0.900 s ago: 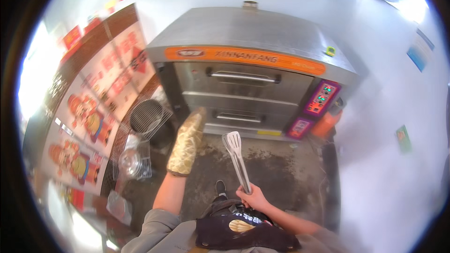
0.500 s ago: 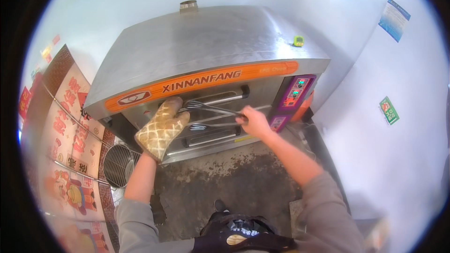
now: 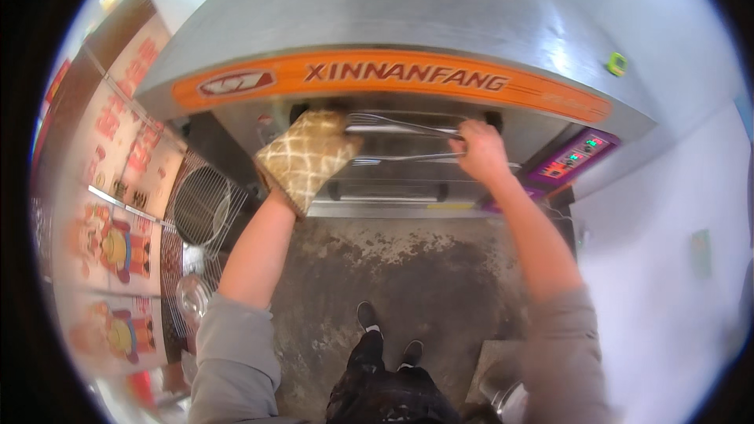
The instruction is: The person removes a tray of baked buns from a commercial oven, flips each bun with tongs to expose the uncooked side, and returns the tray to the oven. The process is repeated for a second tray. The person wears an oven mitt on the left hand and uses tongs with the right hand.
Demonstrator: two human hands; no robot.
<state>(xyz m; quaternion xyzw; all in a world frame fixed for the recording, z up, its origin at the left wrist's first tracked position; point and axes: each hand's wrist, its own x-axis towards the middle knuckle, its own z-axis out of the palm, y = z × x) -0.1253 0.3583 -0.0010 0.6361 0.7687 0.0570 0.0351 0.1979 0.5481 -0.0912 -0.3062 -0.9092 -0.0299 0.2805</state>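
My left hand [image 3: 306, 157], inside a tan oven mitt with a white lattice pattern, is at the left end of the upper door handle [image 3: 373, 129] of a steel deck oven [image 3: 440, 12]; its fingers are hidden. My right hand [image 3: 479, 145] grips long metal tongs [image 3: 408, 126] near the handle's right end, with the tongs lying horizontally across the door front toward the mitt. A lower door with its own handle [image 3: 389, 190] sits beneath.
An orange banner [image 3: 581, 106] and a purple control panel [image 3: 571, 155] are on the oven. A small green device [image 3: 616, 63] sits on top. Wire racks and a round dark container [image 3: 200, 204] stand left, beside printed panels [image 3: 118, 243]. A white wall [image 3: 644, 283] is at right.
I have moved closer to the oven. Both hands have risen to the upper door, and the tongs have swung from upright to horizontal. The oven now fills more of the view.
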